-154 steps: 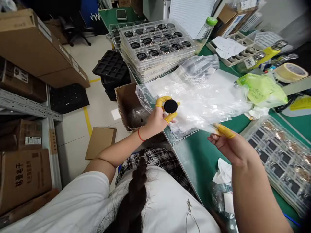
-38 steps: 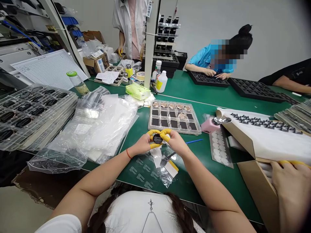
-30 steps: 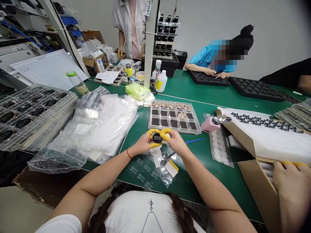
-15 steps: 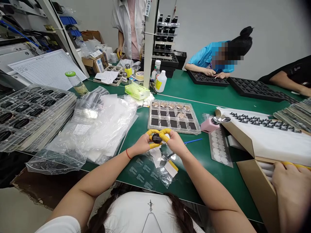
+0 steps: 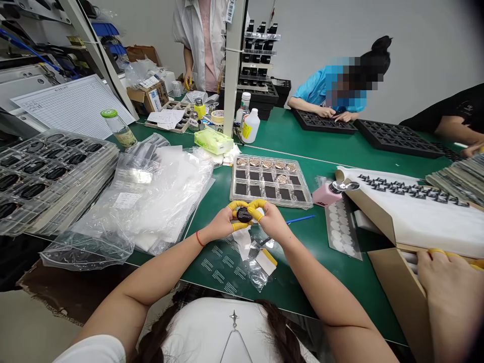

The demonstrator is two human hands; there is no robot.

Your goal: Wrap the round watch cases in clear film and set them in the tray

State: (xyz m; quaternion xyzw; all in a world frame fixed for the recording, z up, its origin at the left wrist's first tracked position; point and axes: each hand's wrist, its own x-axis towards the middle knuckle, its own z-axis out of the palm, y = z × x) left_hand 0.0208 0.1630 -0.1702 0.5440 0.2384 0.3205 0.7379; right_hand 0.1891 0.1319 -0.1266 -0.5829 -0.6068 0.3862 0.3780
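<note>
The left hand [image 5: 223, 222] pinches a black disc [image 5: 244, 215] at its rim, and the right hand [image 5: 274, 221] pinches the opposite edge, probably so that the printed face is left free. The disc is held above the green table [image 5: 219, 187], before the tray [image 5: 272, 203]. Yellow finger covers [image 5: 241, 227] maybe prevent marks. The disc looks smooth and round; nearby lie crumpled paper [image 5: 242, 243] and clear film [image 5: 230, 264], and farther, the transparent plastic tray carries shiny coppery pieces [image 5: 282, 179]
</note>
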